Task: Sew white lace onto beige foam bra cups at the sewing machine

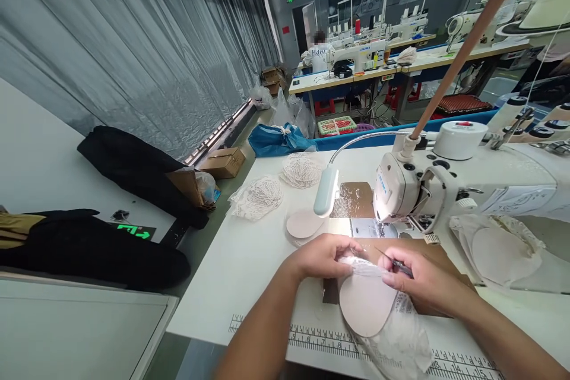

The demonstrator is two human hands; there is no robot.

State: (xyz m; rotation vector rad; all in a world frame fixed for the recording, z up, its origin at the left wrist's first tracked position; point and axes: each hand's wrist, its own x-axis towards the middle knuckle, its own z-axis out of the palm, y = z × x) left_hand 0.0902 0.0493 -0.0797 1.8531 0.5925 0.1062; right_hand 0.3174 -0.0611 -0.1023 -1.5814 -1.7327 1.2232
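My left hand (pixel 330 256) pinches the upper edge of a white lace piece (pixel 407 332) in front of the sewing machine. A pale pink oval pad (pixel 367 304) lies against this lace, hanging below my fingers. My right hand (pixel 416 276) is closed around a slim pointed tool (pixel 401 267) with a dark handle, like snips or tweezers; its exact kind is unclear. The tool's tip points left, toward my left hand. My right fingertips also touch the lace edge. Whether the lace and pad are joined cannot be made out.
The sewing machine (pixel 396 187) stands behind my hands, with a lamp (pixel 327 190) at its left. Lace piles (pixel 257 197) and another oval pad (pixel 305 223) lie left; a lace-edged pad (pixel 505 252) lies right. A printed ruler (pixel 320 341) runs along the front edge. A person (pixel 319 56) sits farther back.
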